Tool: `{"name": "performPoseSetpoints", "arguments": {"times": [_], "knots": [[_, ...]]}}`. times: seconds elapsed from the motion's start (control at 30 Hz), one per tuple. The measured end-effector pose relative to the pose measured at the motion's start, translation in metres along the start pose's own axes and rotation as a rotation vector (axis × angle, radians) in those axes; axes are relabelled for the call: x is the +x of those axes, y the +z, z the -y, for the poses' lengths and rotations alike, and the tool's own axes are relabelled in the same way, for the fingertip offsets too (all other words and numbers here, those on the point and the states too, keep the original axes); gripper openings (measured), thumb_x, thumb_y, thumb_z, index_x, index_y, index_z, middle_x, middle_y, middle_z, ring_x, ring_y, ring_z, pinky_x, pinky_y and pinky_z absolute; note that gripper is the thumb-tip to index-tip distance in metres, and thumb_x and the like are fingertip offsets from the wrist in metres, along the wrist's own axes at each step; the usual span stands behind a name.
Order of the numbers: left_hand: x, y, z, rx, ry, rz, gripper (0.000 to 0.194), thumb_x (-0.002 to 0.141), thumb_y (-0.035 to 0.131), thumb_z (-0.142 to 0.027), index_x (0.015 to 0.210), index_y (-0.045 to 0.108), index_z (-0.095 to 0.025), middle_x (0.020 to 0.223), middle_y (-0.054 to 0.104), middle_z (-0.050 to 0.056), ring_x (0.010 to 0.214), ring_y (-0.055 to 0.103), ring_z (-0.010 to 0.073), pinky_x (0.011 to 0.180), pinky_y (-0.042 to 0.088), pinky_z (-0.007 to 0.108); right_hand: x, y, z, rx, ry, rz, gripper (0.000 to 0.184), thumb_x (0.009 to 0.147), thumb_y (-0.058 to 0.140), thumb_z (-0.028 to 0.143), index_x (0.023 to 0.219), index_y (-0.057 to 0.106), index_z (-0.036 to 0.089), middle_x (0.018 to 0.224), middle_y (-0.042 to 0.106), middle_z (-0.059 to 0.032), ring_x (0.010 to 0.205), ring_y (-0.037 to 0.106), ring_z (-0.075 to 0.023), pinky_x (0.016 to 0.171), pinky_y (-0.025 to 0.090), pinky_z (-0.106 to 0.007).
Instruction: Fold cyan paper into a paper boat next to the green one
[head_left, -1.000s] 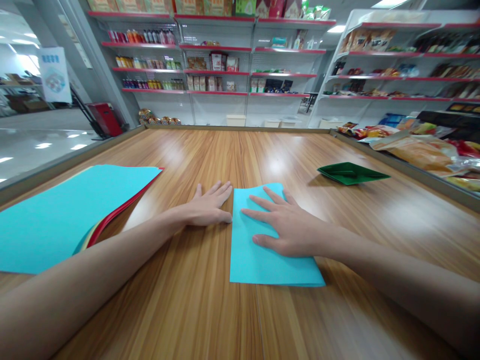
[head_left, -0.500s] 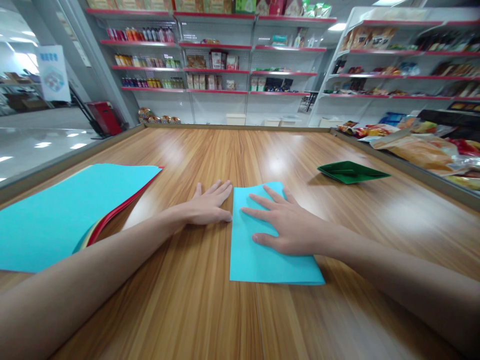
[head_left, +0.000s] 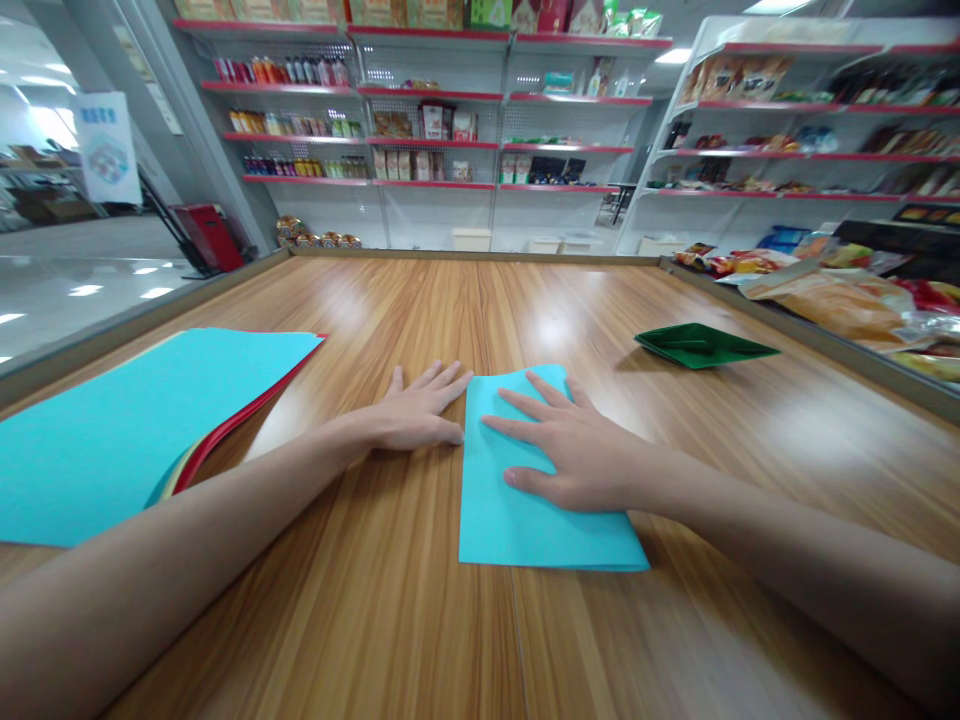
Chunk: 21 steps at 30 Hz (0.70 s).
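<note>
A folded sheet of light blue paper (head_left: 540, 535) lies on the wooden table, its straight left edge facing my left hand. Spread flat on top of it is my right hand (head_left: 570, 445), fingers apart and pressing the paper down. My left hand (head_left: 420, 408) rests open on the table just left of the sheet, with its fingertips and thumb at the left edge. To the far left lies a stack of coloured paper (head_left: 150, 420), blue on top with red and cream sheets below. A folded dark green paper piece (head_left: 701, 345) sits to the right.
The wooden table (head_left: 360, 600) has a raised brown rim along its back and sides. Packaged snacks (head_left: 847, 300) lie beyond the right rim. Stocked shelves (head_left: 427, 95) stand behind the table, and a red cart (head_left: 210, 238) is at the back left.
The fingertips of my left hand have shifted slightly right, onto the paper's upper left edge. My right hand and the papers have stayed in place.
</note>
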<state>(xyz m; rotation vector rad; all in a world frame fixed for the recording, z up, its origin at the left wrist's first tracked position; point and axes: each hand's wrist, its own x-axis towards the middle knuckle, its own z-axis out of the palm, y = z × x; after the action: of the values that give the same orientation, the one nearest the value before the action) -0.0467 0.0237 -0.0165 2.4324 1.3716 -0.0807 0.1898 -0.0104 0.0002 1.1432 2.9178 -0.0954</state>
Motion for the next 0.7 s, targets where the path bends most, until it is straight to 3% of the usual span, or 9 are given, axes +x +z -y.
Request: {"name": "performPoseSetpoints", "arguments": {"times": [0.33,0.7], "knots": [[-0.0008,-0.0011,-0.0012,0.009,-0.002,0.012,0.083,0.081,0.042,-0.056,0.146,-0.001,-0.028,0.152,-0.011,0.004,0.138,-0.013,0.0306,0.101,-0.009,0.066,0.0005,-0.001,0.0005,0.017,0.004,0.015,0.06,0.084,0.044,0.056,0.137,0.04,0.03,0.147,0.03,-0.0071,0.137,0.006,-0.0412,0.103,0.012,-0.066],[-0.0022,-0.0026,-0.0029,-0.007,0.0,0.019,0.08,0.081,0.041,-0.059,0.146,0.001,-0.031,0.152,-0.01,0.005,0.138,-0.013,0.0311,0.1,-0.008,0.067,0.0015,-0.0007,0.0031,-0.002,0.031,-0.006,0.059,0.083,0.045,0.056,0.136,0.042,0.03,0.148,0.029,-0.0075,0.135,0.014,-0.0414,0.102,0.013,-0.065]]}}
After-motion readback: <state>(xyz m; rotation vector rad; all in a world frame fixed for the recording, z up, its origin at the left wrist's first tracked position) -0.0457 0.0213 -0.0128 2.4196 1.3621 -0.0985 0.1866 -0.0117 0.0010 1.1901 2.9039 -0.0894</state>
